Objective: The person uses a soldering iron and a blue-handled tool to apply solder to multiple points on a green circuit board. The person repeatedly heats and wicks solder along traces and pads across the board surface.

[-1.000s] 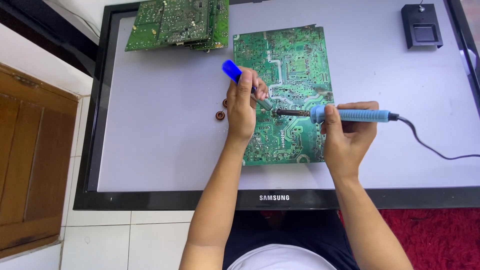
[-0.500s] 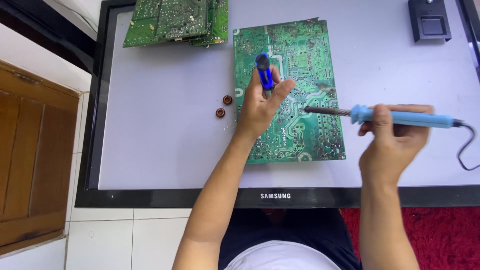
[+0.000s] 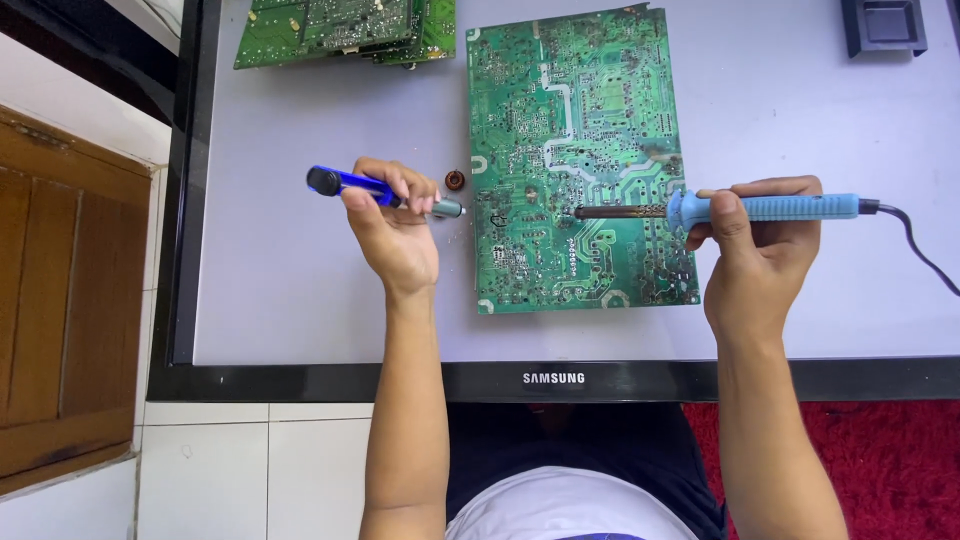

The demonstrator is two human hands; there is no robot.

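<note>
Left hand [image 3: 395,235] closed round a light, rigid blue desoldering pump [image 3: 375,190] left of the large green circuit board [image 3: 580,160]; right hand [image 3: 755,245] grips, by its insulated handle, a blue-handled soldering iron [image 3: 760,208] over that fragile board; best held by its edges.

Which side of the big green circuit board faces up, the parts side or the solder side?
Solder side up: the circuit board shows flat traces and solder points, no tall components.

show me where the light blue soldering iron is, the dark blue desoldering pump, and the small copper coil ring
Light blue plastic-handled soldering iron [image 3: 770,208], head view, on the middle of its handle.
Dark blue tube-shaped desoldering pump [image 3: 352,183], head view, on the blue barrel left of the fingers.
Small round copper-wound coil ring [image 3: 455,180], head view, on its centre.
</note>
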